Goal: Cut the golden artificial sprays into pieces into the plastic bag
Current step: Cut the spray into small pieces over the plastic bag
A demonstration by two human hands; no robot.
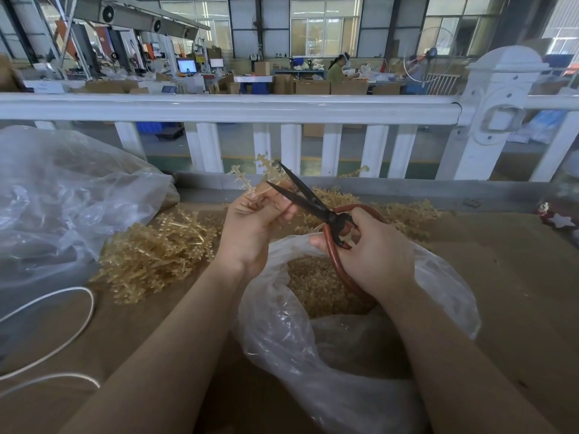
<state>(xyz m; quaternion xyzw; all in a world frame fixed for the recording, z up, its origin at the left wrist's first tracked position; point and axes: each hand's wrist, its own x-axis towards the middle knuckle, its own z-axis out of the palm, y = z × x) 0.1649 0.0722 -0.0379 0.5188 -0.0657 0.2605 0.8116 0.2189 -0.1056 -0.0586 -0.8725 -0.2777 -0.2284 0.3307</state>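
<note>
Surface: brown table (501, 292); white rail (219, 106) w/ pickets along far edge.
Room: factory hall beyond rail; cartons, machines, monitors, windows at rear; a person seated at a far bench.
Cord: white cord (62, 311) looped on table, left side.
Ornament: red/white star ornament (559, 219) at right table edge.
Big bag: crumpled clear bag (62, 198) at left, on table; contents not discernible.
Bag: clear plastic bag (344, 355) at centre, mouth open, directly below both hands; holds cut gold pieces (316, 292).
Pile: uncut gold sprays (156, 249) heaped on table btw. big bag and bag; more sprays behind hands, near rail.
Left hand: left hand (253, 220) grips one spray (263, 173) by its stem, fingers curled round it; tips stick up past the fingers.
Right hand: right hand (372, 255) holds scissors (313, 205) by red loop handles, fingers through/around loops.
Scissors: black blades spread apart in a narrow V, straddling the held spray just above left fingers.
Position: spray and blades sit above far side of bag mouth.
</note>
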